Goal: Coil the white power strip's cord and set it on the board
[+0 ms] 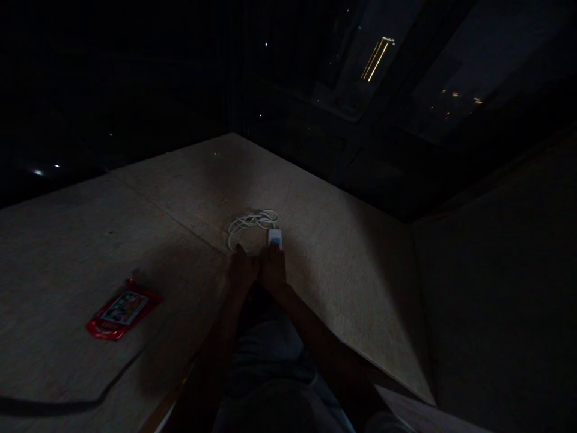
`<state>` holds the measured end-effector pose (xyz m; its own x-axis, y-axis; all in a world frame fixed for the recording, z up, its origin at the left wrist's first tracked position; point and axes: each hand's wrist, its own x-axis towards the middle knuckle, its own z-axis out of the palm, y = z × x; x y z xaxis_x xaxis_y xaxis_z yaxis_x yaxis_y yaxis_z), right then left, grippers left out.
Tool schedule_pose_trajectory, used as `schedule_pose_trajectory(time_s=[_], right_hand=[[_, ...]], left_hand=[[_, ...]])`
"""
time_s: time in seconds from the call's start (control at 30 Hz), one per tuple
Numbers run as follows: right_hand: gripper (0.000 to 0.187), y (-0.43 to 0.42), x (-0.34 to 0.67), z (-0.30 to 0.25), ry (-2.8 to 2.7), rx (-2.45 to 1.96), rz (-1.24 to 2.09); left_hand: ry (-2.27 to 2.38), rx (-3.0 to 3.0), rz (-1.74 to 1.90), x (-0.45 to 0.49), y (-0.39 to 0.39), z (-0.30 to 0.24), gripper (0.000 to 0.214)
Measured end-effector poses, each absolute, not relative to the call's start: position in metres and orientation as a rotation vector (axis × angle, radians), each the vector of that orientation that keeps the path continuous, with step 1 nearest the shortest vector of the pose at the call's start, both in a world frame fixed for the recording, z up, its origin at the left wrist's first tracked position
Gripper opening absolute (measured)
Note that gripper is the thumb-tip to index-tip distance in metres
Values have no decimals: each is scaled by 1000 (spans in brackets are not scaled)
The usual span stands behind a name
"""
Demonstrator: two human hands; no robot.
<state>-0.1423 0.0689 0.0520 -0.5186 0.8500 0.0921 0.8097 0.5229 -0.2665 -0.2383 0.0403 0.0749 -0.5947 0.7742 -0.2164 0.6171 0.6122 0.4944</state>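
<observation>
The scene is very dark. My left hand (242, 269) and my right hand (273, 266) lie side by side on a wooden board surface (342, 252), fingers pointing away from me. The fingertips of my right hand touch a small white box-shaped device (274, 237). A coiled white cable (249, 224) runs from that device and lies just beyond my left hand. My left hand's fingers look stretched toward the cable. In this dim light I cannot make out whether either hand grips anything.
A red packet (122, 310) with a printed label lies on the board at the left. A dark cable (67, 406) curves along the lower left. The board's edge drops off at the right; dark glass with distant lights lies beyond.
</observation>
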Motion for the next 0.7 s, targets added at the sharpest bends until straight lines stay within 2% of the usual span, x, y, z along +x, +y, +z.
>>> schedule_pose_trajectory(time_s=[0.2,0.33,0.53,0.7], right_hand=[[74,76,-116,41,-2427,-1307,358],[84,69,-98,18,-2284,-1367,556],[79,51,-97,4,-2286,-1248,750],[83,45,-129,13,-2388,-1235,808]], left_hand=[[2410,1081,391,-248,28,83,80],[2433,1083,382,-246,20,81,83],[2490,1166,586,-242,16,71,76],[2568,1099,573,-246,15,65,65]])
